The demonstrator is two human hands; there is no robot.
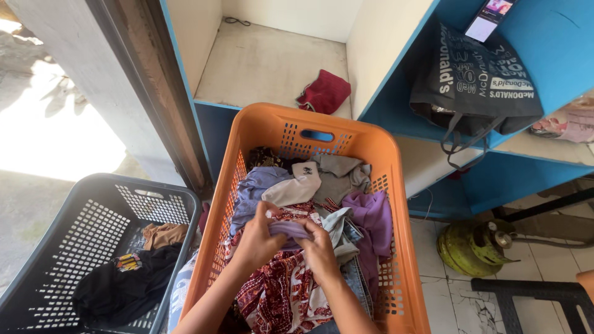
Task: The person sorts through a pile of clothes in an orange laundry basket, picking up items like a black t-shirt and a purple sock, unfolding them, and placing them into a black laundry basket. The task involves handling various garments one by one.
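Observation:
An orange laundry basket stands in front of me, full of mixed clothes. Both my hands reach into it from below. My left hand and my right hand are both closed on a small lavender garment held between them, above a red patterned cloth. A beige piece, a grey garment and a purple garment lie further back in the basket.
A dark grey basket at the left holds black and brown clothes. Blue shelving behind carries a red cloth, a black tote bag and a phone. A green gas cylinder and a dark stool stand at the right.

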